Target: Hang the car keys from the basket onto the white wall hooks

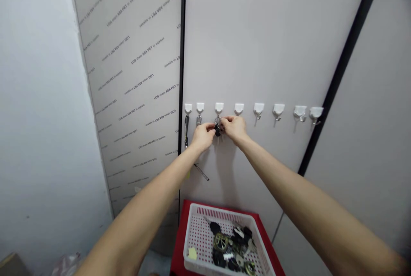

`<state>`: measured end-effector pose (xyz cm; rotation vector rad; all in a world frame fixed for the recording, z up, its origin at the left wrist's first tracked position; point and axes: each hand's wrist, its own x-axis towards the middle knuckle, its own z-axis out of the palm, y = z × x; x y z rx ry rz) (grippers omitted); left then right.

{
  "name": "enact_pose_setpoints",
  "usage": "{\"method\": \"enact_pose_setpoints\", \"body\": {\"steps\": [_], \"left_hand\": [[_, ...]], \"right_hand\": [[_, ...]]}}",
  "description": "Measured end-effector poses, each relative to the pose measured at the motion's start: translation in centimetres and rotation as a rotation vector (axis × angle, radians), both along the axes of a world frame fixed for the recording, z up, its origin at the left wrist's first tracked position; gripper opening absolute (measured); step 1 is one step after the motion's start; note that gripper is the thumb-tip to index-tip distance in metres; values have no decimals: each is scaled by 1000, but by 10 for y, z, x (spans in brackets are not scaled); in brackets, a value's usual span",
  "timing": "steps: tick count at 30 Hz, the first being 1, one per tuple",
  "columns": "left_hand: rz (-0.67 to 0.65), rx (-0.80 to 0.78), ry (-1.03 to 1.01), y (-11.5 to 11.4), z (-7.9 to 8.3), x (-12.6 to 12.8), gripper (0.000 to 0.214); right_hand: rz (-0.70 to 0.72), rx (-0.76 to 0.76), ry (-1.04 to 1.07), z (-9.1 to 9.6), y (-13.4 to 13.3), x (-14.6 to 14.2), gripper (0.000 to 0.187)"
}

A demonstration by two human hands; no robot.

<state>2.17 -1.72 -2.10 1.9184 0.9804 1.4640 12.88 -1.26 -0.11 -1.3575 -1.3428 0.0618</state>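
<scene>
A bunch of keys [217, 130] on a ring is at the third white hook [219, 107] from the left. My left hand [204, 135] pinches its dark part from the left side. From the right, my right hand [233, 128] has thumb and fingertips closed on the key ring just under the hook. Whether the ring sits fully on the hook I cannot tell. On the leftmost hook [188, 108] hangs a dark strap [186, 130]. A metal piece [199, 120] hangs from the second hook, and a printed strip [202, 172] dangles below my left hand.
Further right, a row of several white hooks [278, 109] continues along the pale panel [257, 44]. Below stands a white perforated basket [187, 241] holding keys and keychains, on a red surface [178, 250]. Printed film covers the panel [135, 70] at left.
</scene>
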Motion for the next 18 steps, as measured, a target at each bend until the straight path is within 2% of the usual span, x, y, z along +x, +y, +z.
{"method": "enact_pose_setpoints", "body": {"steps": [3,5,7,10,12,15,18], "left_hand": [[-23,-13,-27,-9,-31,-3,25],[-50,-51,4,-18,-66,-5,24],[-87,-136,99,-29,-108,-5,23],[-110,-277,372,-44,-171,-5,26],[-76,-286,589,-52,-204,-5,29],[-159,-184,854,-59,-229,-4,33],[-229,-111,980,-62,-233,-3,32]], "right_hand": [[-33,126,-94,-25,-17,7,27],[-9,121,-166,-57,-33,13,28],[115,-38,-229,-100,-51,17,26],[335,-454,-334,-172,-74,21,22],[324,-628,-417,-209,-85,22,22],[278,-778,-606,-239,-95,23,20],[279,-794,-780,-246,-100,22,20]]}}
